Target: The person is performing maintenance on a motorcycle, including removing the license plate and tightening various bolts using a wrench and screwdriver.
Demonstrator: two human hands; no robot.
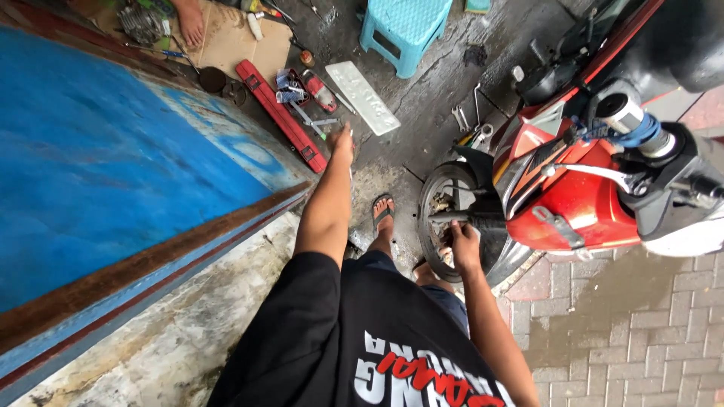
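Down below, seen from the head camera, the person's right hand [461,243] rests on the front wheel [445,218] of the red scooter [562,188], fingers curled at the axle and fork — whether it grips anything I cannot tell. The left hand [342,142] stretches out, open as far as shows, toward the tools [302,102] beside the long red case [283,114] on the wet ground. Steadying the wheel while reaching seems wise — that slick floor looks treacherous under a sandal [382,212].

One motorcycle [596,173], one turquoise stool [403,30], two hands [343,139] [461,245].
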